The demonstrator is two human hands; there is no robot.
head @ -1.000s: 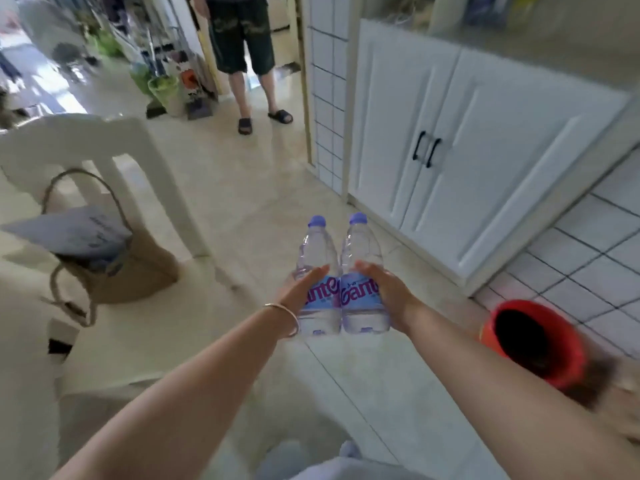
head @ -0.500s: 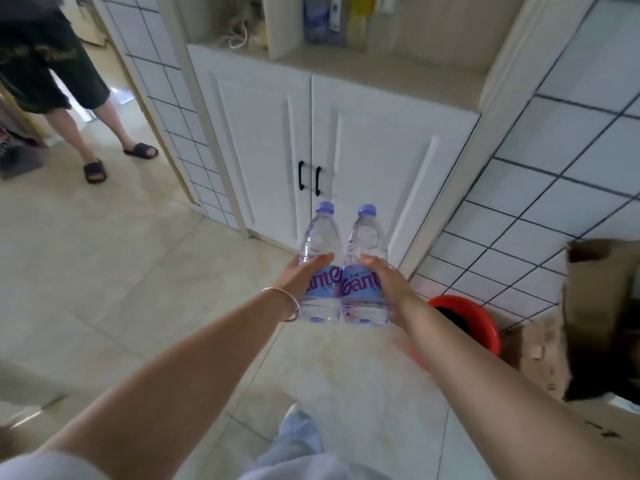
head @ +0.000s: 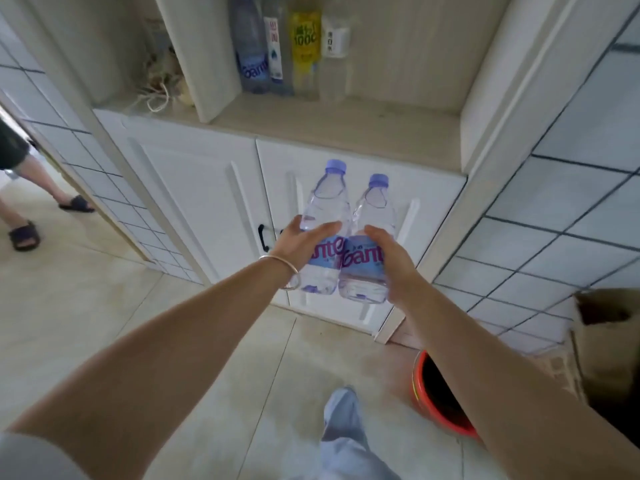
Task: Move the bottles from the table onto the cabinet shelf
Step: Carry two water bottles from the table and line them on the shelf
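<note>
I hold two clear water bottles with blue caps and blue labels side by side in front of the white cabinet doors. My left hand [head: 300,244] grips the left bottle [head: 323,216] around its label. My right hand [head: 393,258] grips the right bottle [head: 372,223] the same way. Both bottles stand upright and touch each other, below the level of the cabinet shelf [head: 339,128]. At the back of that shelf stand several bottles [head: 277,46], among them one with a yellow label.
A vertical divider panel [head: 197,57] splits the shelf, with a tangle of cord [head: 157,88] left of it. A red bucket [head: 440,396] sits on the floor at the right beside a cardboard box [head: 606,334]. Another person's legs in sandals [head: 31,209] stand at left.
I have come closer to the cabinet and the view has tilted up, so the shelf and its bottles now show fully. Both hands still carry the two bottles, now raised higher against the doors.
</note>
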